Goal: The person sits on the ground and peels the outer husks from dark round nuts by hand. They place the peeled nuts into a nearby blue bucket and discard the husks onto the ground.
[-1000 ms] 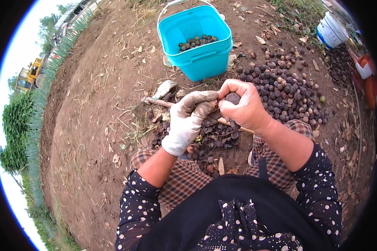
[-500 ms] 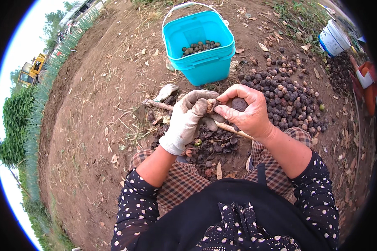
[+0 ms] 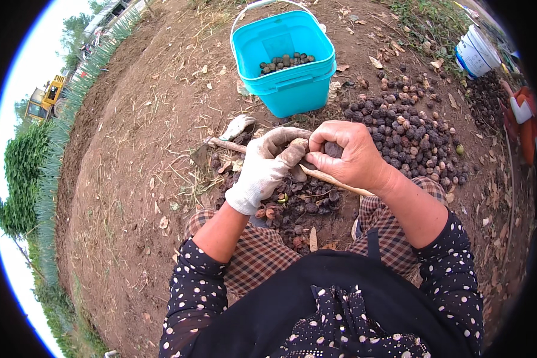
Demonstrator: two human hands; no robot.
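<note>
My left hand (image 3: 261, 168), in a dirt-stained white glove, closes on a light-brown walnut (image 3: 301, 142) between thumb and fingers. My bare right hand (image 3: 357, 156) pinches at that same walnut with thumb and forefinger. A dark, husk-covered walnut (image 3: 333, 150) is tucked inside the right hand's curled fingers. Most of the light walnut is hidden by fingertips. Below my hands a wooden-handled tool (image 3: 335, 182) slants across, its head end at the left near a spare white glove (image 3: 237, 126). Dark peeled husks (image 3: 307, 206) lie between my knees.
Ahead stands a turquoise bucket (image 3: 301, 98) with several walnuts (image 3: 285, 61) in its bottom. A pile of dark walnuts (image 3: 409, 134) spreads over the soil at the right. Farther right are a white bucket (image 3: 478, 52) and an orange object (image 3: 524, 113). A yellow machine (image 3: 46, 98) stands far left.
My right hand's fingers have curled further in against the light-brown walnut, which shows less now. Both hands stay together in nearly the same place. The view has shifted slightly.
</note>
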